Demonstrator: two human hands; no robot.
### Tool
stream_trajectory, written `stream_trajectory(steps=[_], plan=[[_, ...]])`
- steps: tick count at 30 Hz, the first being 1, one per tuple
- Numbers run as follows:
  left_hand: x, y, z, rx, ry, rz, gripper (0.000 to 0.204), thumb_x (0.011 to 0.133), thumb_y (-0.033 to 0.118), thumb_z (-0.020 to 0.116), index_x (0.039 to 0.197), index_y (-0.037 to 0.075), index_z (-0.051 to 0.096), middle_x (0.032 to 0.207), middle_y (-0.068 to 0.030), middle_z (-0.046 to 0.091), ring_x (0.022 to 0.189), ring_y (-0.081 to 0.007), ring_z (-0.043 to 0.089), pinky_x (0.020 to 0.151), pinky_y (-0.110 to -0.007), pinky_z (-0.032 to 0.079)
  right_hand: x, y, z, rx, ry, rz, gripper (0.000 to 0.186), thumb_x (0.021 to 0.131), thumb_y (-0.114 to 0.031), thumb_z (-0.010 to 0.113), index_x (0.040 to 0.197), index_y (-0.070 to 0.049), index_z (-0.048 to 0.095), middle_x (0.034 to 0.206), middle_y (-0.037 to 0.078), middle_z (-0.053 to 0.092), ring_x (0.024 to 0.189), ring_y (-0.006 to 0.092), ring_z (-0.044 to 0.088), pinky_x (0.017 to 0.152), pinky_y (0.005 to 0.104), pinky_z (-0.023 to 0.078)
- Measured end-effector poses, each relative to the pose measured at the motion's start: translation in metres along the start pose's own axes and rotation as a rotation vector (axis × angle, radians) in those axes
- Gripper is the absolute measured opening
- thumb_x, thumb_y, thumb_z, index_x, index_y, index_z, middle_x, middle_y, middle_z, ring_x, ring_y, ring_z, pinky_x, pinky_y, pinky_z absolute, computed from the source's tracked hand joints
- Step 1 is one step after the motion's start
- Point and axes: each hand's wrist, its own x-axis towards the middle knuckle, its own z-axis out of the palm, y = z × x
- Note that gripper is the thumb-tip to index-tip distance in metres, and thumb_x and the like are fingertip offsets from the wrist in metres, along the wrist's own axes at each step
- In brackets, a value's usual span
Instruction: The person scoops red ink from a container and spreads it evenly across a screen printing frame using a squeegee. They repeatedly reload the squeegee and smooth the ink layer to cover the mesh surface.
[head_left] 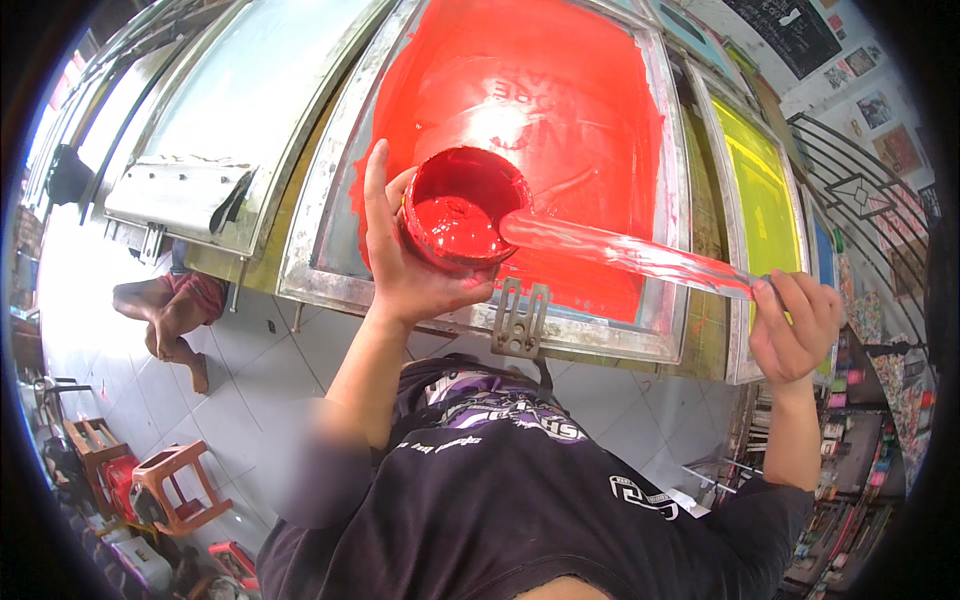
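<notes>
My left hand (pixel 400 250) grips a round tub of red ink (pixel 465 205) from its left side and underneath, the thumb side raised along the wall. The tub is tilted so its mouth faces me, with glossy red ink pooled in the lower part. In my right hand (pixel 795 325) is the end of a long flat stirring stick (pixel 630 255), smeared with red. Its far end rests at the tub's right rim. Below both lies a framed printing screen (pixel 665 330), its mesh coated in red ink (pixel 590 130), with faint lettering showing through.
A metal hinge clamp (pixel 520 320) sits on the screen's near edge. To the right is a yellow screen (pixel 755 180); to the left, a pale screen (pixel 225 110). Brown plastic stools (pixel 180 490) stand on the tiled floor. Another person's legs (pixel 170 310) show at left.
</notes>
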Motion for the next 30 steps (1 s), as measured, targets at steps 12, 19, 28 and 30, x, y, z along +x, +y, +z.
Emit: stream_trajectory(steps=[12,19,28,30], plan=[[-0.001,-0.002,-0.006,0.126,-0.008,-0.025,0.123,0.048,0.012,0.082,0.143,0.003,0.005,0.115,-0.014,0.05,0.105,-0.0241,0.056,0.09,-0.035,0.048,-0.008,0.002,0.012,0.503,-0.093,0.665,0.028,0.074,0.001,0.068,0.102,-0.002,0.066,0.087,0.011,0.064,0.078,0.0215,0.061,0.07,0.0334,0.046],[-0.002,-0.004,0.005,0.113,-0.035,0.057,0.124,0.048,0.013,0.083,0.144,0.003,0.004,0.114,-0.0142,0.05,0.102,-0.0233,0.057,0.089,-0.035,0.049,-0.012,-0.04,0.045,1.259,-0.502,0.974,0.028,0.083,-0.007,0.064,0.11,0.001,0.063,0.087,0.013,0.067,0.081,0.0138,0.06,0.074,0.0265,0.047],[-0.01,-0.006,-0.017,0.209,0.034,0.087,0.123,0.049,0.01,0.083,0.142,-0.001,0.004,0.112,-0.0164,0.052,0.102,-0.0246,0.057,0.087,-0.035,0.049,-0.029,-0.023,0.005,1.222,-0.7,1.086,0.026,0.084,-0.009,0.064,0.107,0.002,0.064,0.086,0.01,0.069,0.079,0.0129,0.06,0.075,0.0286,0.047],[-0.009,-0.006,-0.019,0.198,0.042,0.091,0.122,0.049,0.01,0.082,0.142,-0.001,0.004,0.112,-0.0163,0.052,0.103,-0.0252,0.057,0.088,-0.036,0.049,-0.035,-0.02,0.004,1.103,-0.722,1.028,0.027,0.084,-0.009,0.064,0.109,0.002,0.064,0.09,0.01,0.069,0.081,0.0129,0.06,0.076,0.029,0.047]])
